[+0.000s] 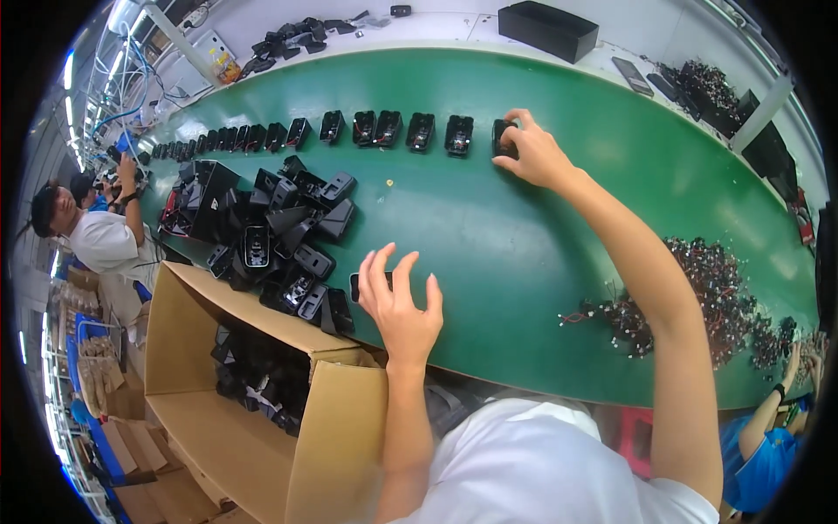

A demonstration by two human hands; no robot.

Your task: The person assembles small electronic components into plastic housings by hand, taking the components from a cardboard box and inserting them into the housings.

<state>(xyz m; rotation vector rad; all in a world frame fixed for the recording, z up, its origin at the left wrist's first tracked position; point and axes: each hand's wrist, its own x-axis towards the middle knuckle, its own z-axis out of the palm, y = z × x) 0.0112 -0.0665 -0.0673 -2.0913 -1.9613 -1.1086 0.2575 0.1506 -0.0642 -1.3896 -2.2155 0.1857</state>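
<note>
At the far end of a row of black plastic housings (pixel 421 133), my right hand (pixel 539 157) grips one black housing (pixel 501 138), thumb on its near side and fingers on its far side. The hand partly covers it. My left hand (pixel 401 307) is over the near part of the table with fingers spread. Under its outer fingers sits another black housing (pixel 355 287) with a pale rim, partly hidden. Beside that hand, a heap of black housings (pixel 297 218) lies to the left. Red wires show in some housings of the row.
An open cardboard box (pixel 336 428) holding black parts stands at the table's near edge. A pile of small wired components (pixel 711 297) covers the right of the green table (pixel 497 262). A black bin (pixel 548 31) stands on the back ledge. Co-workers (pixel 109 229) sit left and right (pixel 759 445).
</note>
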